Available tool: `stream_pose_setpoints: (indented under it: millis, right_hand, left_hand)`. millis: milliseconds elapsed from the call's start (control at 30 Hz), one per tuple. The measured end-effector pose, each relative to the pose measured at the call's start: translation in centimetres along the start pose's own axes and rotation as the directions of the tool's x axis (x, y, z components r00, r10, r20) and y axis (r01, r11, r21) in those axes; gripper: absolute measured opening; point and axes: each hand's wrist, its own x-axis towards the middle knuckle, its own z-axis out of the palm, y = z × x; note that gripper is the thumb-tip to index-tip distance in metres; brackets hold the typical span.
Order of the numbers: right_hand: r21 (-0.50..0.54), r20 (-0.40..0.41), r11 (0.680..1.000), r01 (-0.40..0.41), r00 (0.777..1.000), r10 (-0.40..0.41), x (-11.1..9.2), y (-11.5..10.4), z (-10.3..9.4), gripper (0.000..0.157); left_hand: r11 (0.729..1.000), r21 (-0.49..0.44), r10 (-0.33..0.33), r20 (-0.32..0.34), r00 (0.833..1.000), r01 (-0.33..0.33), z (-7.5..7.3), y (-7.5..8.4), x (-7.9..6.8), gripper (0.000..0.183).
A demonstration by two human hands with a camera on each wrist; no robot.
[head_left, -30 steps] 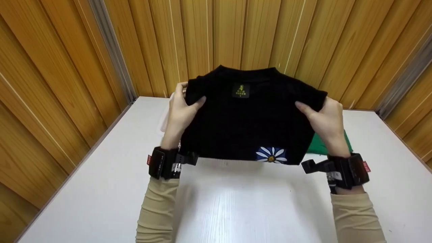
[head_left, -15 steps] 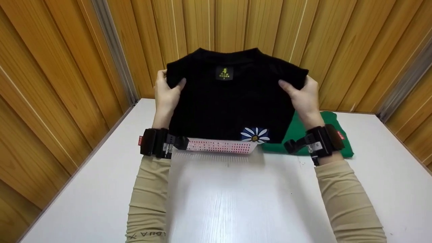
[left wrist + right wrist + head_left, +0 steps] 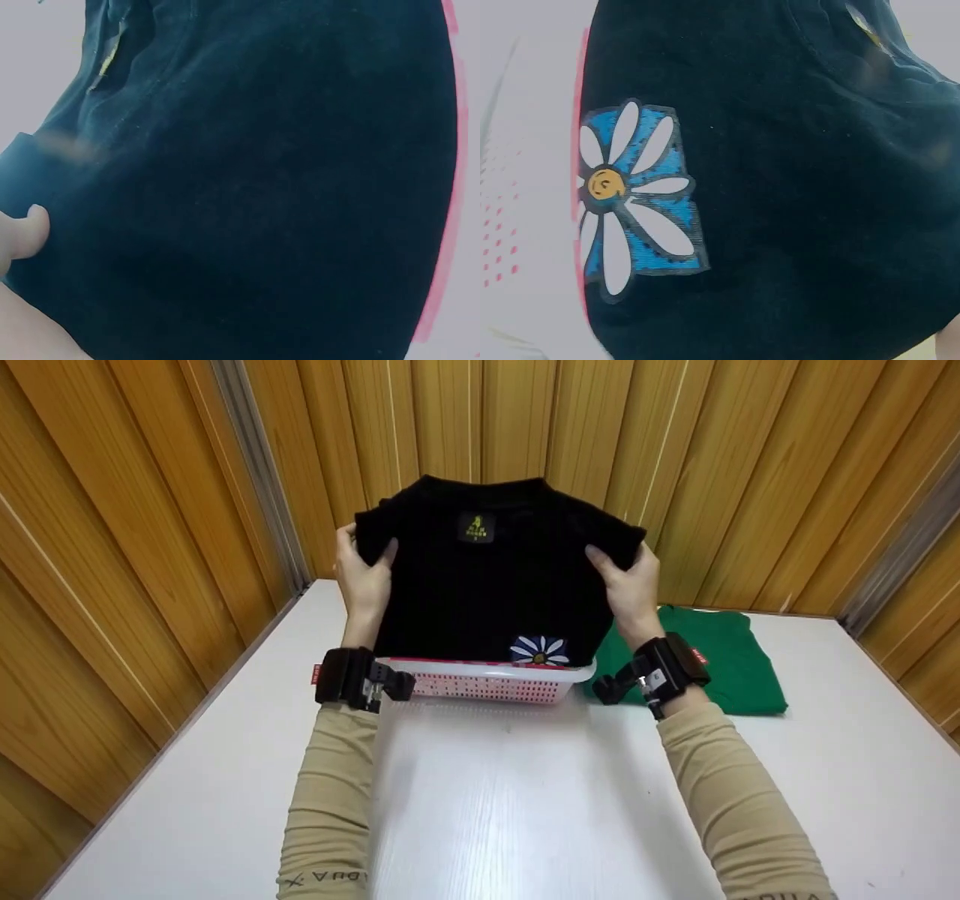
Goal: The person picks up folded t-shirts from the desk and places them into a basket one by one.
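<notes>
A black T-shirt [image 3: 480,600] hangs folded between both hands in the head view, collar upward. Its yellow-printed neck label [image 3: 476,528] faces me, and a white daisy on blue [image 3: 540,650] shows at the lower right edge. My left hand [image 3: 364,585] pinches the left shoulder, its thumb in front and the other fingers mostly behind the cloth. At the opposite shoulder, my right hand [image 3: 631,592] grips the same way. Behind the shirt's lower edge stands a white plastic basket [image 3: 480,688] with perforated sides; something pink or red shows along its rim and through the holes.
A folded green cloth [image 3: 720,660] lies on the white table [image 3: 480,810] to the right of the basket, partly behind my right wrist. Wood-panelled walls [image 3: 510,420] close off the back and sides of the table.
Both hands have carried the black T-shirt leftward, first rising and then dipping slightly. The basket's front and rim have come into view below it, and more of the green cloth shows.
</notes>
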Motion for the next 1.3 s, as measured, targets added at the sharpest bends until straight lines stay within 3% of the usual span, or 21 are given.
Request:
stream_pose_setpoints:
  millis: [367, 667, 933, 1167, 1300]
  right_hand:
    - [-0.14, 0.063, 0.984, -0.107, 0.991, 0.117, -1.3, 3.9, -0.4, 0.046]
    - [-0.293, 0.122, 0.943, -0.16, 0.972, 0.203, -2.0, 4.8, -0.2, 0.046]
    - [-0.489, 0.196, 0.858, -0.155, 0.939, 0.282, -2.2, 5.0, -0.6, 0.048]
    - [-0.578, 0.214, 0.801, -0.159, 0.917, 0.336, -2.7, 6.2, -1.3, 0.054]
    - [-0.614, 0.234, 0.778, -0.134, 0.91, 0.342, -3.0, 6.6, -1.4, 0.053]
  left_hand:
    - [0.992, 0.092, -0.094, 0.055, 0.994, 0.088, 1.6, -3.3, -1.2, 0.048]
    - [0.97, 0.172, -0.186, 0.053, 0.981, 0.174, 2.2, -5.4, -2.1, 0.045]
    - [0.949, 0.229, -0.253, 0.139, 0.957, 0.218, 2.9, -5.6, -2.1, 0.046]
    - [0.916, 0.316, -0.32, 0.208, 0.924, 0.246, 3.1, -6.2, -2.6, 0.045]
    - [0.901, 0.358, -0.339, 0.225, 0.914, 0.246, 3.0, -6.8, -3.0, 0.044]
